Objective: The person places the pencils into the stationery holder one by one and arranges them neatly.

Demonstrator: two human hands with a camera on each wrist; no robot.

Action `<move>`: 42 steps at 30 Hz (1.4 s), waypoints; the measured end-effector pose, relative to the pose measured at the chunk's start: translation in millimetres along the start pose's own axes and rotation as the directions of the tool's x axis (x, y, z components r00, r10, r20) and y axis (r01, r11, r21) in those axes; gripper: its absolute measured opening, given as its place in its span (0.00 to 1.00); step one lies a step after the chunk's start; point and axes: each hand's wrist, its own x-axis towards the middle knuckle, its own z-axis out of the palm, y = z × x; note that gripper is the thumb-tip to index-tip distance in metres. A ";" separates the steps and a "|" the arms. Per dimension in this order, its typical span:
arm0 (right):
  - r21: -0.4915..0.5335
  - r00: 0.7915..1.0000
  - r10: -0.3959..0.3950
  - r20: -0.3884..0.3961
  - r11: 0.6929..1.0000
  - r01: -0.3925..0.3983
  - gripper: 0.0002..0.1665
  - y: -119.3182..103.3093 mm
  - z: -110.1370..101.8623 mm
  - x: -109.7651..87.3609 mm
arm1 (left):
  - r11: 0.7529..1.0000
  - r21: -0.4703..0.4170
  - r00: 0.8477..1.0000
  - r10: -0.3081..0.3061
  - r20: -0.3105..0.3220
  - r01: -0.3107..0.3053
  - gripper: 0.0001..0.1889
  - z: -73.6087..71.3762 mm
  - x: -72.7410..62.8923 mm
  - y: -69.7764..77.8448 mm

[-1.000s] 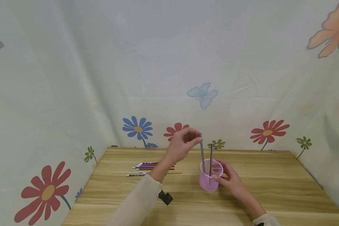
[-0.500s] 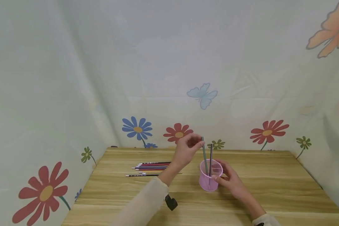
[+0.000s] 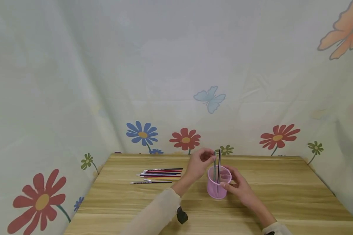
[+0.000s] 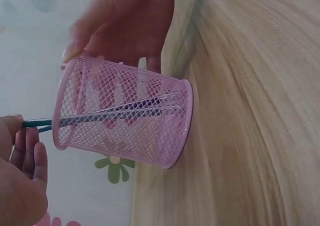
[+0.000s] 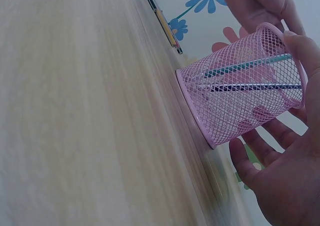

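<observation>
Your pink mesh cup (image 3: 218, 186) stands upright on the wooden table (image 3: 282, 195), and everything else sits around it. Your right hand (image 3: 238, 187) is on the cup's right side, thumb laid over the rim and fingers loosely curved round the mesh wall; in the right wrist view the thumb tip rests on the rim while the other fingers spread open below the cup, close to the mesh.

Your left hand (image 3: 200, 163) is just above and to the left of the cup's mouth. Its fingertips pinch the top of a green pencil (image 3: 214, 168), whose lower part is already inside the cup. In the left wrist view you see that pencil (image 4: 100, 117) running through the mesh, with the fingers (image 4: 25, 156) curled near its outer end just outside the rim.

A dark pencil (image 3: 219, 166) stands in the cup right beside the green one, sticking out above the rim and leaning only slightly. Neither hand touches it.

To the left of the cup, well apart from it, a row of loose pencils (image 3: 160, 174) lies flat on the table, side by side and roughly parallel to the table's far edge. Behind the cup, beyond the table's far edge, hangs a pale cloth (image 3: 176, 81) printed with flowers and butterflies.
</observation>
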 end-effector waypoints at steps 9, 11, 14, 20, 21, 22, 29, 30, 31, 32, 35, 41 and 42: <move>0.011 1.000 -0.014 -0.001 1.000 0.014 0.39 0.5 1.7 1.1 | 0.999 -0.007 0.999 -0.031 -0.020 0.031 0.11 9.1 5.3 -4.3; 0.017 1.000 -0.001 0.001 1.000 0.001 0.39 0.5 2.7 1.3 | 0.999 -0.007 0.999 -0.037 -0.017 0.037 0.12 10.4 6.2 -6.1; 0.021 1.000 0.009 0.000 1.000 -0.009 0.39 0.6 4.2 1.6 | 0.999 -0.007 0.999 -0.044 -0.017 0.044 0.11 11.4 7.7 -8.0; 0.022 1.000 0.007 -0.001 1.000 -0.007 0.39 0.8 4.8 2.1 | 0.996 0.003 0.996 -0.089 -0.031 0.089 0.12 11.3 10.1 -13.6; 0.024 1.000 0.010 0.002 1.000 -0.010 0.39 1.0 4.7 2.2 | 0.995 0.007 0.995 -0.098 -0.033 0.098 0.12 11.2 10.3 -14.4; 0.029 1.000 0.014 0.006 0.999 -0.014 0.39 1.1 4.7 2.2 | 0.994 0.010 0.994 -0.107 -0.033 0.107 0.12 11.1 10.4 -15.2; 0.028 1.000 0.004 0.008 1.000 -0.005 0.39 2.6 5.1 2.7 | 0.992 0.022 0.992 -0.124 -0.015 0.124 0.11 10.4 8.3 -16.6; 0.025 1.000 0.001 0.005 1.000 -0.001 0.39 2.7 5.2 2.7 | 0.992 0.026 0.992 -0.123 -0.012 0.123 0.11 10.1 7.8 -17.0; 0.025 1.000 0.002 0.002 1.000 -0.002 0.39 2.7 5.4 2.7 | 0.992 0.032 0.993 -0.122 -0.009 0.122 0.10 9.8 7.3 -17.7; 0.023 1.000 0.003 -0.001 1.000 -0.002 0.39 2.9 5.4 2.6 | 0.992 0.037 0.992 -0.123 -0.005 0.123 0.10 9.3 6.5 -18.3; 0.022 1.000 0.003 0.004 1.000 -0.003 0.40 2.8 5.7 1.7 | 0.991 0.039 0.991 -0.131 0.007 0.131 0.10 7.5 4.5 -21.0; 0.000 1.000 -0.015 -0.010 1.000 0.015 0.38 3.1 3.6 -0.1 | 0.989 0.054 0.989 -0.141 0.045 0.139 0.10 -0.3 0.8 -23.7; -0.003 1.000 -0.014 -0.016 1.000 0.014 0.38 3.2 2.6 -0.2 | 0.989 0.060 0.989 -0.137 0.053 0.134 0.11 -2.4 0.4 -23.8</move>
